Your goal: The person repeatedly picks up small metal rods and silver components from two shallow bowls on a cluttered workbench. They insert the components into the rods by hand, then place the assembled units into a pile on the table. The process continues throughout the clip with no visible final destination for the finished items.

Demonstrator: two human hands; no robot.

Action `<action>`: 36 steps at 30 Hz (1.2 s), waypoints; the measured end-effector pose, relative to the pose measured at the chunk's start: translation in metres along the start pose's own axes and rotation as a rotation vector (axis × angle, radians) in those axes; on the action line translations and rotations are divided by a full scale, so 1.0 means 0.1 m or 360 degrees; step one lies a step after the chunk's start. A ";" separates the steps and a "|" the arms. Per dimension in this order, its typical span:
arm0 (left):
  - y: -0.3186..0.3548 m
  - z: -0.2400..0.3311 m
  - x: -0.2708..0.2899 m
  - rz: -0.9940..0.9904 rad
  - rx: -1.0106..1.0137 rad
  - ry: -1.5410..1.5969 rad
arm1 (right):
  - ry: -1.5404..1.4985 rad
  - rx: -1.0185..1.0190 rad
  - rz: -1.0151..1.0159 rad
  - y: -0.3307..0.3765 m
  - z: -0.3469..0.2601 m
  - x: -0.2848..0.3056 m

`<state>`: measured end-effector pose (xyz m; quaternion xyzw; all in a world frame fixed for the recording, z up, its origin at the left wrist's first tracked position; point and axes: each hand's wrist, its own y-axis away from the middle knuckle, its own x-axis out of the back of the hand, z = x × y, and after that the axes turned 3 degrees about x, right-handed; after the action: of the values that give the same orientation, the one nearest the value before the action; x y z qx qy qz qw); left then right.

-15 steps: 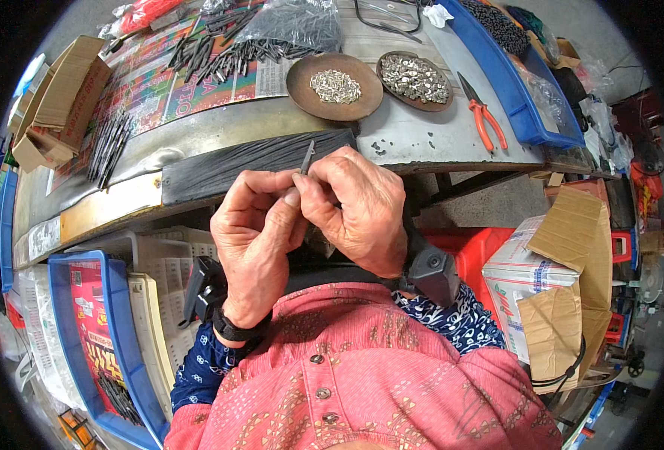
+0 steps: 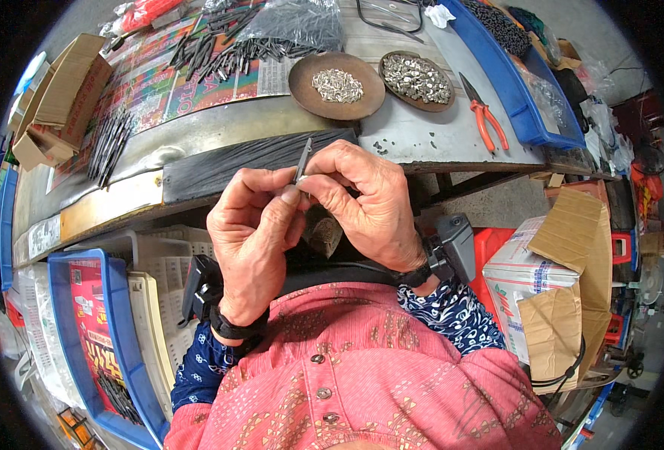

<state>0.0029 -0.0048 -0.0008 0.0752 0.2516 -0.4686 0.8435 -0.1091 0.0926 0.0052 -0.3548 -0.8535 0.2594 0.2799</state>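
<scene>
Head view, left hand (image 2: 253, 240), right hand (image 2: 366, 202), pinching dark rod (image 2: 303, 160)

1. Two hands were at work, the left hand (image 2: 253, 240) and the right hand (image 2: 366, 199), with one thin dark metal pin (image 2: 303, 159) between them.
2. Two round brown dishes (image 2: 302, 79) of small silvery bits sat on the bench.
3. One pair of orange-handled pliers (image 2: 484, 114) lay there.
4. Two blue trays (image 2: 114, 330) showed.
5. The loose dark pins (image 2: 219, 49) were too many to count.
</scene>
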 end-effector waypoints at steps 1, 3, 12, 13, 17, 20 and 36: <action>0.00 0.01 0.01 -0.0003 0.0012 -0.0022 | 0.0086 0.0099 0.0002 -0.03 0.01 0.01; -0.02 0.04 0.03 -0.0019 -0.0003 -0.0146 | 0.0262 0.0244 -0.0007 -0.07 0.01 0.06; -0.10 0.18 0.12 -0.0238 -0.0431 -0.1224 | 0.0820 0.0681 -0.0085 -0.21 -0.01 0.29; -0.08 0.17 0.12 -0.0193 -0.0335 -0.1077 | 0.0796 0.0680 -0.0070 -0.21 -0.01 0.28; -0.02 0.09 0.09 -0.0066 -0.0096 -0.0607 | 0.0702 0.0609 -0.0070 -0.14 0.01 0.21; -0.03 0.04 0.06 -0.0048 -0.0093 -0.0341 | 0.0548 0.0592 -0.0017 -0.11 0.03 0.13; -0.07 0.06 0.11 -0.0118 0.0030 0.0022 | -0.1397 -0.0820 0.0036 -0.03 0.01 -0.01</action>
<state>0.0041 -0.0186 -0.0005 0.0769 0.2558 -0.5014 0.8229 -0.1101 0.0901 0.0062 -0.2792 -0.9231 0.1682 -0.2044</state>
